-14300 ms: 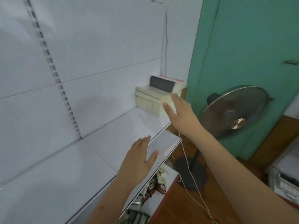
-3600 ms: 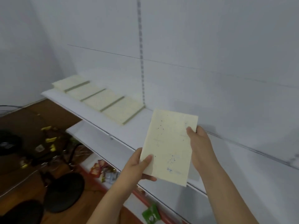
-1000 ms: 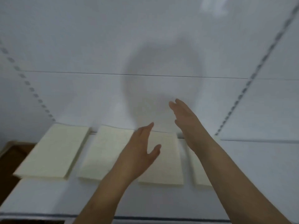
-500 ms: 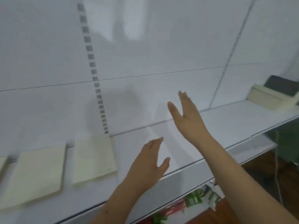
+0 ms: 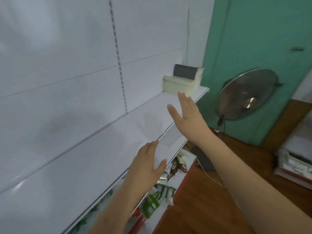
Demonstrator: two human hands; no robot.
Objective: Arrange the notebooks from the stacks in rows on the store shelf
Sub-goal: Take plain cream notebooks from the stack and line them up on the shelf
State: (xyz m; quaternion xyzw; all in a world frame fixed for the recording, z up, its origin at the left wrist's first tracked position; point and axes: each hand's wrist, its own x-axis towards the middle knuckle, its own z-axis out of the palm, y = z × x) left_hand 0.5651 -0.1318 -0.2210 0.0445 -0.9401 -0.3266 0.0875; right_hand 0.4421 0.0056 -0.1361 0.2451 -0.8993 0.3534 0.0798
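Above the shelf (image 5: 101, 157) edge, both hands (image 5: 187, 114) spread empty, short of the stacks (image 5: 179, 84).

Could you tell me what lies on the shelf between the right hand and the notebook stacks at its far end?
Nothing: in the head view, only a short bare strip of white shelf separates the right hand from the notebook stacks.
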